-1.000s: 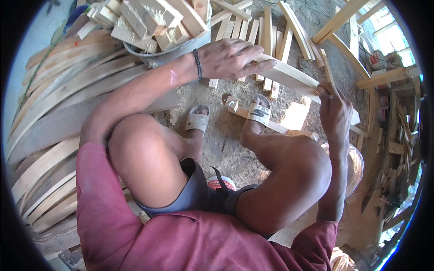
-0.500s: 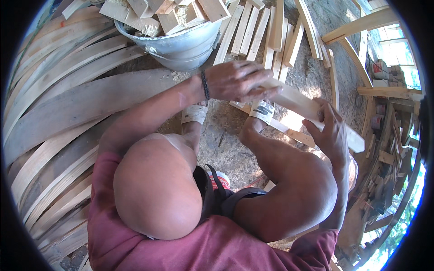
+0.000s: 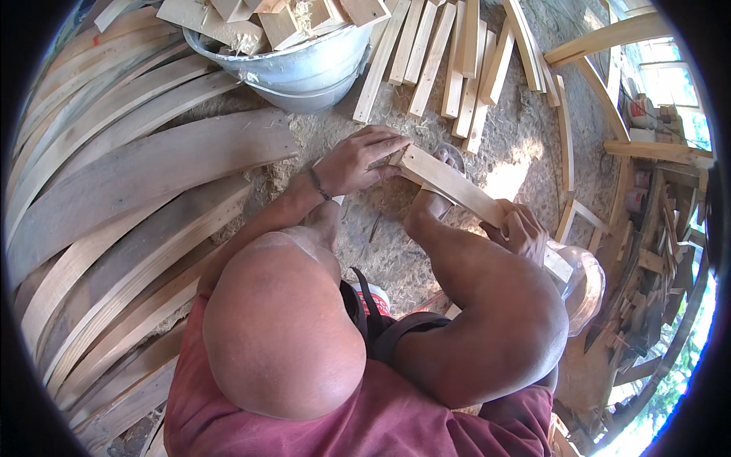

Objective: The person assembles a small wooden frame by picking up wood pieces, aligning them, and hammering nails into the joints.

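Observation:
A pale wooden batten (image 3: 457, 185) slants across in front of my shins, its left end over my right foot. At that left end is my left hand (image 3: 354, 161), thumb and fingers closed about the tip. My right hand (image 3: 521, 231) grips the batten farther along, fingers bent over its top near the right end. A small hole or dark spot shows near the left end. Just beyond my right knee, a clear, shiny plastic object (image 3: 585, 293) sits partly behind the batten; its kind is not plain.
A grey metal tub (image 3: 304, 80) full of wood offcuts stands ahead. Several loose battens (image 3: 430, 65) lie to its right. Long curved planks (image 3: 152, 167) are stacked at left. A small wooden frame (image 3: 582, 217) lies at right, near scrap wood. A white-and-red bucket (image 3: 373, 298) is between my legs.
My left hand has moved left and nearer, from above the batten to its left end. My right hand has lowered and closed round the batten, which has shifted toward me and left.

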Demonstrator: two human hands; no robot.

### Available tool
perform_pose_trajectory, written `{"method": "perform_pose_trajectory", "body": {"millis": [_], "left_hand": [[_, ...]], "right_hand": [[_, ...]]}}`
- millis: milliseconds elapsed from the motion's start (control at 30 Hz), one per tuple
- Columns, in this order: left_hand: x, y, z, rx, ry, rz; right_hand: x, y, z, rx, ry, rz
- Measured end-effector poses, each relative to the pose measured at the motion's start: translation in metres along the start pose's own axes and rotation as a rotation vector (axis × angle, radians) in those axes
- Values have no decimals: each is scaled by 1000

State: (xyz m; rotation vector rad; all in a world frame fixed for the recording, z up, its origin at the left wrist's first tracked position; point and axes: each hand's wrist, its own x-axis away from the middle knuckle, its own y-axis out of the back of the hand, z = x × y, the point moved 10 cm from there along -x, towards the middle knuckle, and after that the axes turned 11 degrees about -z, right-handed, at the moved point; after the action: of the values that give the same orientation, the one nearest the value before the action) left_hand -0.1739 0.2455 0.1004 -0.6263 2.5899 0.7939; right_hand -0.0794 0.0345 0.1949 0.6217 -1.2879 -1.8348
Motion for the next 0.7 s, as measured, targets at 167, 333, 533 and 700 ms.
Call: {"method": "perform_pose_trajectory", "body": {"millis": [167, 333, 533, 700], "left_hand": [[15, -6, 5, -18, -85, -16], [15, -15, 12, -24, -130, -36], [13, -14, 12, -6, -88, -42], [16, -17, 18, -16, -74, -43]], "right_hand": [[18, -3, 34, -9, 100, 57], [29, -5, 46, -7, 134, 83], [33, -5, 48, -9, 145, 71], [25, -5, 47, -11, 151, 74]]}}
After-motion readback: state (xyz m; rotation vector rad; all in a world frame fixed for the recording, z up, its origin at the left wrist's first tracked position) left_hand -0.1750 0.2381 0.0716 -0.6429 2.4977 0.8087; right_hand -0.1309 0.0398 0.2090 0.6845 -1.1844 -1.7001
